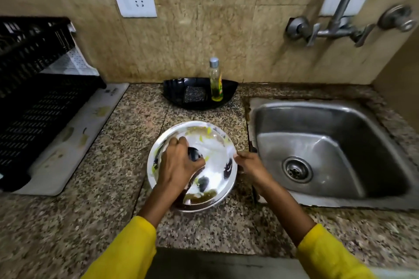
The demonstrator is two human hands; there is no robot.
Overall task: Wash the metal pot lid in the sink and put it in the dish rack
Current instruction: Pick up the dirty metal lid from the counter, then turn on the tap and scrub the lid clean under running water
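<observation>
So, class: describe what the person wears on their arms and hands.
Both arms wear bright yellow long sleeves, the left sleeve and right sleeve pushed up so the forearms show bare. The left hand and right hand are bare: no gloves. No rings, watch or bangles show, though the picture is slightly blurred.

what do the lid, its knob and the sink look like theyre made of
Lid: polished metal, probably steel; it mirrors light, smeared with residue. Knob, under the left hand: dark, glossy, possibly plastic. Sink: duller brushed steel, with soft grey reflections.
</observation>
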